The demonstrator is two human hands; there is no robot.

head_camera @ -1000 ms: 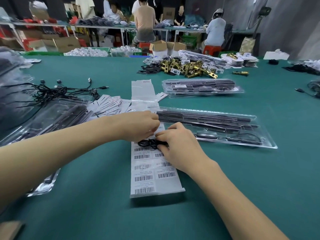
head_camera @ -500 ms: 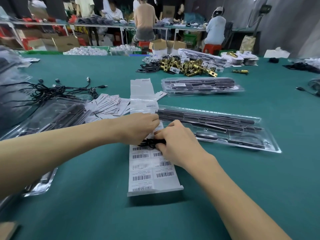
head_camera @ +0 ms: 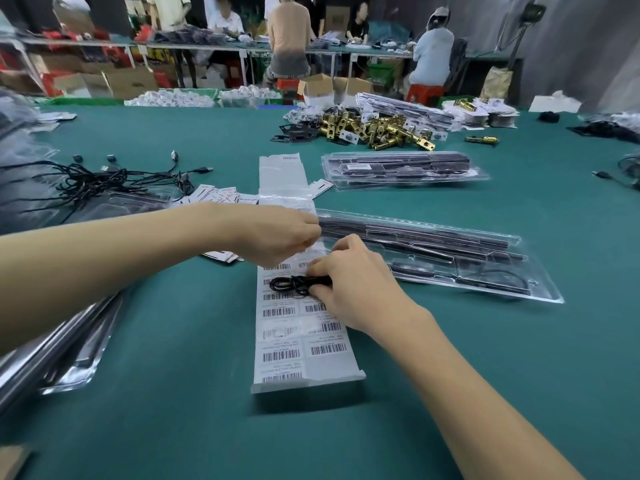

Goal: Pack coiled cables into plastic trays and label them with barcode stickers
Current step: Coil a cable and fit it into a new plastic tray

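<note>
A small coiled black cable (head_camera: 289, 283) lies over a long white strip of barcode stickers (head_camera: 304, 344) on the green table. My right hand (head_camera: 353, 285) pinches the cable's right end. My left hand (head_camera: 277, 235) hovers just above and behind the coil with its fingers curled; what they hold is hidden. To the right lies a long clear plastic tray (head_camera: 540, 289) with black parts and a cable inside.
Loose black cables (head_camera: 104, 178) are heaped at the left beside more clear trays (head_camera: 69, 344) and small white cards (head_camera: 218, 195). A closed tray stack (head_camera: 401, 168) and brass lock parts (head_camera: 374, 128) sit farther back. People work at tables behind.
My left hand has lifted off the coil and drawn back a little, so the whole coil shows. My right hand keeps its pinch on the cable.
</note>
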